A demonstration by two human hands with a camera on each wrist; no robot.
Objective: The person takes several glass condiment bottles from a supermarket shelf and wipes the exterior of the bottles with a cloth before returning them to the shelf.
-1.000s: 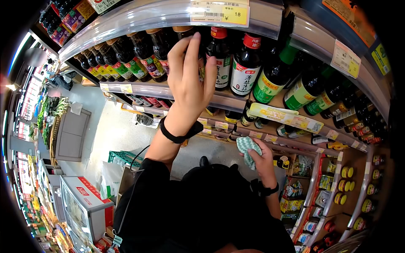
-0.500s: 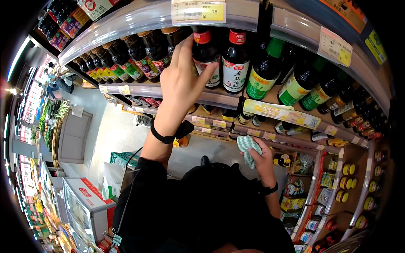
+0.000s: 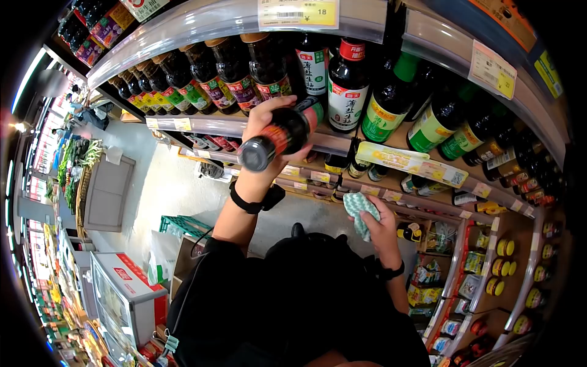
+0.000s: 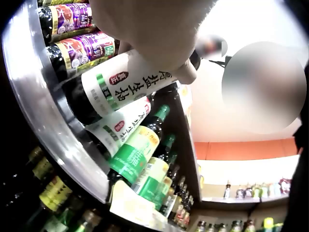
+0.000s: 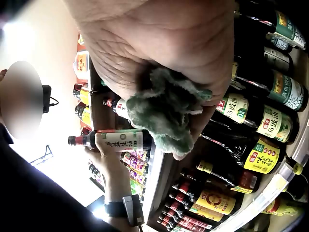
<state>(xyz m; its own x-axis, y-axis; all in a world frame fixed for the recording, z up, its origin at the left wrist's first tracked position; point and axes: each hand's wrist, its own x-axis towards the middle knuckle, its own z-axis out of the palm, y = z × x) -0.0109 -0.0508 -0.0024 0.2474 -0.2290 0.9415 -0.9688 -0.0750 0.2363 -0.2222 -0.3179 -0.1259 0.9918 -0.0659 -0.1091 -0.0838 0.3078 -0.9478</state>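
Observation:
My left hand [image 3: 260,125] grips a dark sauce bottle [image 3: 278,139], tilted with its capped end toward the head camera, in front of the shelf. In the left wrist view the fingers of the left hand [image 4: 154,36] are round the upper part of the white-labelled bottle [image 4: 120,82]. My right hand [image 3: 384,232] holds a crumpled green and white cloth [image 3: 359,214] lower down, away from the bottles. The right wrist view shows the cloth [image 5: 164,111] against the palm of the right hand [image 5: 159,38], and the bottle [image 5: 120,140] held in the left hand [image 5: 110,166].
A similar bottle [image 3: 347,92] stands on the shelf, with green-capped bottles [image 3: 385,107] to its right and a row of dark bottles [image 3: 223,76] to the left. The shelf edge [image 3: 214,127] carries price tags. A freezer chest [image 3: 125,281] stands at lower left.
The left hand has taken hold of a bottle and brought it off the shelf, down toward the body and tilted. Another bottle shows behind its former place. The right hand still holds the cloth.

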